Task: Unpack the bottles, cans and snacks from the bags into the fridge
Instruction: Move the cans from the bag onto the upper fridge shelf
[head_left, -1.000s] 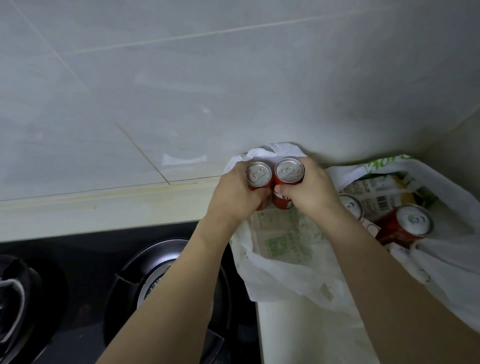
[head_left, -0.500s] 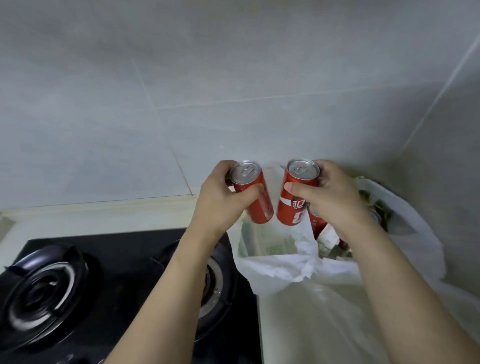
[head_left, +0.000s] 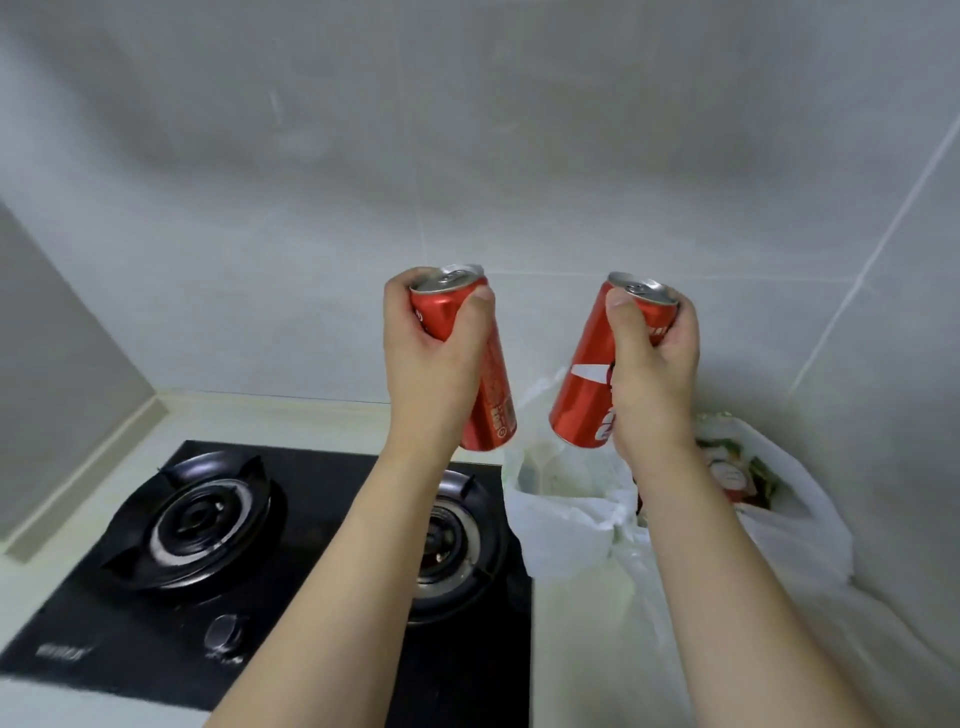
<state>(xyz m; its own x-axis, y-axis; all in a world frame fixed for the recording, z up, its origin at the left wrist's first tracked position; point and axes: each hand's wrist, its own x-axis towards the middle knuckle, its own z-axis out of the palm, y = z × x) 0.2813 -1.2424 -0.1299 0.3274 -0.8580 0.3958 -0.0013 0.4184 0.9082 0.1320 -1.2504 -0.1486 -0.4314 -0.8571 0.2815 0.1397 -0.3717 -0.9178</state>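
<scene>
My left hand (head_left: 434, 364) grips a tall red soda can (head_left: 493, 405) near its top, raised above the counter. My right hand (head_left: 652, 374) grips a second red can (head_left: 584, 395) the same way, tilted a little to the right. Both cans hang in the air in front of the tiled wall, apart from each other. Below and to the right, a white plastic bag (head_left: 566, 525) stands open on the counter. A second white bag (head_left: 800, 525) beside it holds snack packets (head_left: 732, 470); the rest of its contents are hidden by my right forearm.
A black two-burner gas hob (head_left: 208, 587) fills the counter at lower left, its right burner partly under my left forearm. Grey tiled walls close in the back and the right corner. A pale counter strip (head_left: 587, 649) lies between hob and bags.
Both hands have lifted the two cans out of the bag and upward, and moved them apart. The view has pulled back, showing the whole hob.
</scene>
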